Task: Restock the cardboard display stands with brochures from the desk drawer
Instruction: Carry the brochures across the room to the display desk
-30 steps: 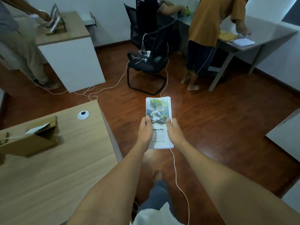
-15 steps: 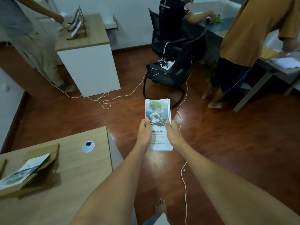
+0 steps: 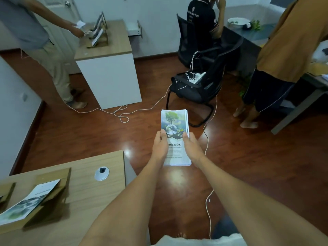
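Unmoved, brochure stack (image 3: 174, 125) juts forward from 2-hand grip: left hand (image 3: 160, 146), right hand (image 3: 192, 148).

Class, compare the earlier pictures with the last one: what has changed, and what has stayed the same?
The view has swung left: more of the near desk shows, with a brochure in its cardboard stand. Nothing was taken up or let go. Both hands, left and right, still hold the brochure stack out front.
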`<move>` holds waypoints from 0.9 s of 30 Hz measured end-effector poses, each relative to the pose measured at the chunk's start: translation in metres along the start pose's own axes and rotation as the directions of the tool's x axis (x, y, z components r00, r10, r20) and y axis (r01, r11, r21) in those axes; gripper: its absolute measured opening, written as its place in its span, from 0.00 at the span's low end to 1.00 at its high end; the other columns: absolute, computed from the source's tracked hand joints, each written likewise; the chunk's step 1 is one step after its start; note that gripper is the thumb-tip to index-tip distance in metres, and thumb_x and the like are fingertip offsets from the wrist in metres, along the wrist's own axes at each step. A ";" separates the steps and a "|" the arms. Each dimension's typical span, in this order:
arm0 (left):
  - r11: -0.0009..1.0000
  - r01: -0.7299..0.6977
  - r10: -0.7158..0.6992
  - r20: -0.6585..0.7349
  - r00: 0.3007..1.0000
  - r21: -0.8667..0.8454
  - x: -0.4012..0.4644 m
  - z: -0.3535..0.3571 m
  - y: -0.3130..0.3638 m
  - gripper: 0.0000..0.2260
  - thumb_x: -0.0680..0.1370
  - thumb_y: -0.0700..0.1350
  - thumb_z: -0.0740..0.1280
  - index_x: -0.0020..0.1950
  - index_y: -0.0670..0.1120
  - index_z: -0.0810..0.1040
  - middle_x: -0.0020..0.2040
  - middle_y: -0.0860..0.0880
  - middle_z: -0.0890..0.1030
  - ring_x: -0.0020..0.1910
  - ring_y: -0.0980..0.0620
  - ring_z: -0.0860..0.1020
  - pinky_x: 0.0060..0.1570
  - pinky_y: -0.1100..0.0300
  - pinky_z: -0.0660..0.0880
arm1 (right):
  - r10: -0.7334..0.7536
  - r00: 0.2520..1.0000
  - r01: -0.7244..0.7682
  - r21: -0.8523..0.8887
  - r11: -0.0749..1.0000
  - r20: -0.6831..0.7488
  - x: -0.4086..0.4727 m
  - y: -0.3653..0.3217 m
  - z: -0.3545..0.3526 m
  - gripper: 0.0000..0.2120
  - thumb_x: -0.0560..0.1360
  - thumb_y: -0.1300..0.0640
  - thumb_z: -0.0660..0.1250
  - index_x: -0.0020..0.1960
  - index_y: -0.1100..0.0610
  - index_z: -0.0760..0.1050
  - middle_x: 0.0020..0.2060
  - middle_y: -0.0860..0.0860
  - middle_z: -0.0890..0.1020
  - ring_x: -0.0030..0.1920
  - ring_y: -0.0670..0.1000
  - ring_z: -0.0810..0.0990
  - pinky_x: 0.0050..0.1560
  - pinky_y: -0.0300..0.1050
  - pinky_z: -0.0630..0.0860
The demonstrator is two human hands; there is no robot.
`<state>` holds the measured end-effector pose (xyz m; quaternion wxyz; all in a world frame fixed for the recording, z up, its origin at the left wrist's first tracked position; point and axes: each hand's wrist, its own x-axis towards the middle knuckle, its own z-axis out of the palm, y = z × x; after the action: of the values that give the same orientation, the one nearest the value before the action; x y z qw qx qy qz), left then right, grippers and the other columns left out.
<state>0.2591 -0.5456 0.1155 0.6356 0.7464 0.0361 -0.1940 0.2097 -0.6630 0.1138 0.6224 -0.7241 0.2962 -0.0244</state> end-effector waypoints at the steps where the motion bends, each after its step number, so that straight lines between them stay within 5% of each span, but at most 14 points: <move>1: 1.000 0.001 -0.001 0.001 1.000 -0.007 0.004 0.000 -0.001 0.17 0.88 0.54 0.54 0.59 0.44 0.76 0.46 0.52 0.82 0.40 0.59 0.79 0.32 0.73 0.73 | 0.005 1.000 -0.005 0.003 1.000 0.010 0.003 -0.001 0.001 0.16 0.85 0.44 0.53 0.60 0.54 0.71 0.52 0.47 0.81 0.52 0.47 0.80 0.44 0.40 0.73; 11: 0.999 0.009 -0.012 -0.066 0.998 -0.042 0.053 -0.005 0.000 0.16 0.88 0.53 0.54 0.57 0.44 0.76 0.47 0.49 0.82 0.43 0.55 0.80 0.36 0.70 0.76 | 0.004 0.995 0.001 -0.054 0.999 0.102 0.057 -0.006 0.019 0.16 0.84 0.42 0.53 0.60 0.51 0.71 0.56 0.48 0.82 0.56 0.48 0.81 0.57 0.49 0.77; 17: 0.998 0.040 -0.047 -0.156 0.987 -0.050 0.095 -0.002 0.009 0.15 0.88 0.53 0.53 0.56 0.46 0.75 0.45 0.52 0.81 0.41 0.57 0.79 0.31 0.74 0.72 | -0.015 0.986 0.033 -0.104 0.994 0.167 0.109 -0.023 0.026 0.14 0.86 0.46 0.53 0.60 0.53 0.71 0.48 0.42 0.79 0.48 0.40 0.77 0.41 0.36 0.70; 21: 0.998 0.051 -0.059 -0.240 0.969 -0.039 0.139 0.004 0.024 0.16 0.88 0.55 0.53 0.55 0.48 0.76 0.44 0.56 0.80 0.44 0.57 0.79 0.36 0.71 0.71 | -0.030 0.976 0.058 -0.128 0.990 0.215 0.162 -0.045 0.033 0.15 0.86 0.47 0.53 0.61 0.55 0.71 0.47 0.41 0.77 0.51 0.46 0.77 0.42 0.35 0.69; 24: 0.997 0.047 -0.063 -0.271 0.961 -0.064 0.174 0.008 0.038 0.15 0.88 0.55 0.54 0.55 0.49 0.76 0.46 0.54 0.83 0.46 0.54 0.81 0.44 0.63 0.75 | -0.033 0.965 0.067 -0.125 0.990 0.261 0.200 -0.063 0.037 0.14 0.86 0.46 0.53 0.60 0.54 0.71 0.49 0.43 0.78 0.54 0.48 0.78 0.47 0.42 0.70; 27: 0.995 0.048 -0.071 -0.294 0.953 -0.085 0.208 0.013 0.055 0.16 0.87 0.55 0.54 0.58 0.48 0.77 0.50 0.51 0.84 0.50 0.50 0.83 0.50 0.56 0.78 | -0.040 0.952 0.085 -0.137 0.987 0.303 0.236 -0.082 0.037 0.15 0.86 0.45 0.52 0.61 0.54 0.71 0.53 0.46 0.79 0.53 0.47 0.78 0.43 0.38 0.70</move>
<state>0.4646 -0.6081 0.0955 0.6449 0.7407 0.1610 -0.0972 0.4519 -0.7344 0.1021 0.6033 -0.7728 0.1763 0.0877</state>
